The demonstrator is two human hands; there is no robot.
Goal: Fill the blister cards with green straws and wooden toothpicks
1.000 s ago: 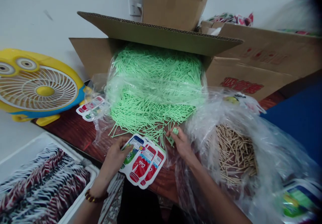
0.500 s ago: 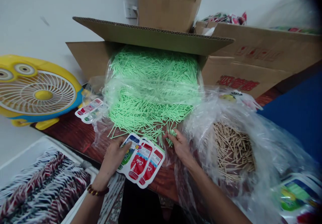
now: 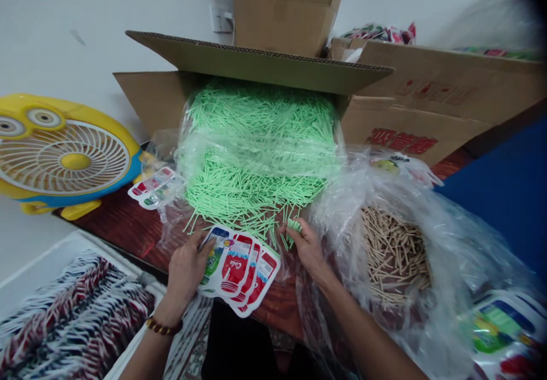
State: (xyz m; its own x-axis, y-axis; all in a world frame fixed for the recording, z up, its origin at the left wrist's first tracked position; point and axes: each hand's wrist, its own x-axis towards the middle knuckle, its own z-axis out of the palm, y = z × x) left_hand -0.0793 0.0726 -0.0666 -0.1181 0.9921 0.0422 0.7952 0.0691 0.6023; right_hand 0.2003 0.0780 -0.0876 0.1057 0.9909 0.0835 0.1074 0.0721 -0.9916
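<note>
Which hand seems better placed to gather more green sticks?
Probably the right hand: it is at the front of the loose green sticks and pinches some, while the left hand holds fanned printed cards.

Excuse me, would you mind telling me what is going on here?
A person's left hand holds a fanned stack of printed cards, while the right hand grips a small bunch of green sticks. Ahead, a heap of similar sticks lies in an open cardboard box and spreads onto the table. Brown sticks lie within clear plastic to the person's right.
</note>
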